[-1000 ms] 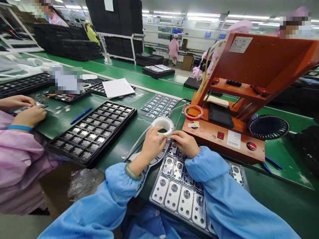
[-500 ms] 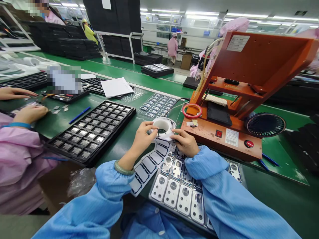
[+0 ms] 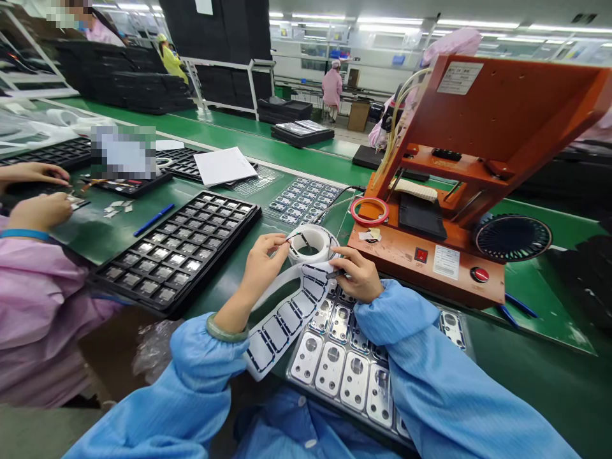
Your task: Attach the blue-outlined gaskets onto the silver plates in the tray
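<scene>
My left hand (image 3: 262,261) pinches a thin black adhesive frame (image 3: 303,240) between thumb and fingertips, just in front of a roll of white tape (image 3: 317,241). A pale liner strip (image 3: 289,312) carrying black outline stickers trails from the roll toward my lap, passing beside my left wrist. My right hand (image 3: 357,274) is closed at the strip's upper right edge, with a slim dark tool (image 3: 336,273) poking out from its fingers; its kind is unclear. Under my right forearm lies a clear tray (image 3: 292,377) of silver metal plates (image 3: 329,368) with round holes.
An orange press machine (image 3: 430,268) stands at right, a red tape ring (image 3: 369,211) on its base. Left of me lie a black compartment tray (image 3: 191,296) and a blue pen (image 3: 153,220). A co-worker's hands (image 3: 41,207) handle small parts at far left.
My left hand has drawn slightly left and down from the roll, and the black frame now shows stretched from its fingers. The liner strip has shifted and bends more. My right hand is nearly still.
</scene>
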A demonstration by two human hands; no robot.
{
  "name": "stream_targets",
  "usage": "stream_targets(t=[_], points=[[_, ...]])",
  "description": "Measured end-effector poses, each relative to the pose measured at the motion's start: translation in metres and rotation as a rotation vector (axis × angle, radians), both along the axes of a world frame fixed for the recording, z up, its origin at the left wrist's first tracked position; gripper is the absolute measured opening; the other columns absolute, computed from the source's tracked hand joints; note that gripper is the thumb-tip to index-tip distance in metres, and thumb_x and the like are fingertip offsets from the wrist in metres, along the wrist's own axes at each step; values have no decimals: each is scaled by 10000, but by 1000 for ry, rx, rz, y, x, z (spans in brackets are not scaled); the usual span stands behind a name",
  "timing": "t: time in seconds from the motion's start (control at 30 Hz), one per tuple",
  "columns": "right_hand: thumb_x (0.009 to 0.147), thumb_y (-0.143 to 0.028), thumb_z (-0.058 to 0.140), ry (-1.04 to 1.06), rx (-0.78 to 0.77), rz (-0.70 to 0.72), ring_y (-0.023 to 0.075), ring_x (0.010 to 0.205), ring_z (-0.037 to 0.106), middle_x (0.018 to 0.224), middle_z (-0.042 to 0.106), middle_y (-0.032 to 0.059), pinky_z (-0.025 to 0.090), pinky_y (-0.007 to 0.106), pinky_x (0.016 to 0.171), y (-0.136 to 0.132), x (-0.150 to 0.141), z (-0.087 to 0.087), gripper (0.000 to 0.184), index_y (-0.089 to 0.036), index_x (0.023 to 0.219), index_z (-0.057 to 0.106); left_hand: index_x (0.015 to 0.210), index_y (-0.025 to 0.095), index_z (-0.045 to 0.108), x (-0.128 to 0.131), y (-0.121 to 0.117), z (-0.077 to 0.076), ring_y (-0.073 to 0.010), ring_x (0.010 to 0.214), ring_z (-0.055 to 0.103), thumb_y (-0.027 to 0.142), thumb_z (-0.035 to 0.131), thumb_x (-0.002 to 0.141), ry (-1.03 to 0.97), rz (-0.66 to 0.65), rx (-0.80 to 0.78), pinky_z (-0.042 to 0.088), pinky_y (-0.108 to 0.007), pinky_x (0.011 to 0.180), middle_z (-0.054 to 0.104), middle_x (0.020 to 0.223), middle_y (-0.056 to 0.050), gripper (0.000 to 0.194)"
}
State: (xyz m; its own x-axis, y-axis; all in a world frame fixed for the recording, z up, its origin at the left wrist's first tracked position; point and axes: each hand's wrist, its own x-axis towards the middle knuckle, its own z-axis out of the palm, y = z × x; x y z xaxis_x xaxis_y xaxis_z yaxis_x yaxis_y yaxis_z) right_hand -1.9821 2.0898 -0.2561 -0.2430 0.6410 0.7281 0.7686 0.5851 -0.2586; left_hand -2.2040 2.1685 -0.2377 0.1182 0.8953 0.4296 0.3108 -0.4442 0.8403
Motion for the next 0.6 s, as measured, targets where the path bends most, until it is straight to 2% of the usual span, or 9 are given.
stream_targets(t=[0.17, 0.27, 0.33, 0.37, 0.43, 0.5, 0.6], points=[[734, -82, 521, 13, -67, 19, 145, 777, 640, 1271, 593, 99, 553, 292, 728, -3, -4, 7, 366, -216, 1046, 657, 891, 170, 698, -12, -18, 18, -150, 839, 640, 379, 619, 804, -83, 85, 25, 532, -279, 789, 663, 935, -51, 240], [774, -118, 528, 112, -70, -33, 198, 967, 630, 1315, 550, 127, 544, 332, 790, -5, -5, 21, 399, -206, 1155, 608, 933, 165, 691, -19, -43, 29, -109, 676, 624, 342, 620, 833, -126, 94, 11, 528, -231, 683, 665, 760, -4, 215], [831, -188, 541, 206, -72, -85, 231, 1077, 595, 1259, 576, 145, 528, 360, 837, -9, -5, 36, 328, -184, 1155, 589, 951, 163, 677, -21, -63, 34, -95, 623, 631, 300, 617, 853, -142, 63, 1, 530, -204, 650, 664, 679, 22, 179], [859, -229, 543, 250, -88, -106, 229, 1059, 603, 1202, 605, 145, 529, 355, 826, -13, -5, 44, 285, -174, 1135, 589, 967, 167, 668, -22, -73, 35, -91, 630, 648, 273, 611, 864, -134, 38, 6, 537, -194, 662, 677, 678, 29, 159], [899, -297, 537, 308, -150, -122, 189, 900, 646, 1053, 664, 113, 533, 303, 735, -24, -4, 60, 221, -164, 1061, 606, 1003, 180, 648, -23, -92, 35, -85, 676, 685, 210, 592, 883, -76, -32, 53, 549, -176, 709, 717, 732, 32, 136], [911, -345, 538, 329, -281, -110, 145, 738, 635, 889, 688, 59, 502, 252, 642, -39, -3, 75, 212, -165, 960, 636, 1030, 188, 639, -23, -107, 33, -83, 756, 708, 144, 576, 887, 20, -124, 158, 552, -161, 770, 747, 834, 21, 163], [903, -451, 527, 348, -650, -116, 125, 640, 562, 726, 652, 15, 430, 244, 591, -67, -2, 87, 322, -164, 854, 665, 1076, 166, 634, -22, -124, 30, -88, 922, 700, 64, 575, 863, 165, -217, 375, 516, -144, 897, 740, 1018, -22, 243]])
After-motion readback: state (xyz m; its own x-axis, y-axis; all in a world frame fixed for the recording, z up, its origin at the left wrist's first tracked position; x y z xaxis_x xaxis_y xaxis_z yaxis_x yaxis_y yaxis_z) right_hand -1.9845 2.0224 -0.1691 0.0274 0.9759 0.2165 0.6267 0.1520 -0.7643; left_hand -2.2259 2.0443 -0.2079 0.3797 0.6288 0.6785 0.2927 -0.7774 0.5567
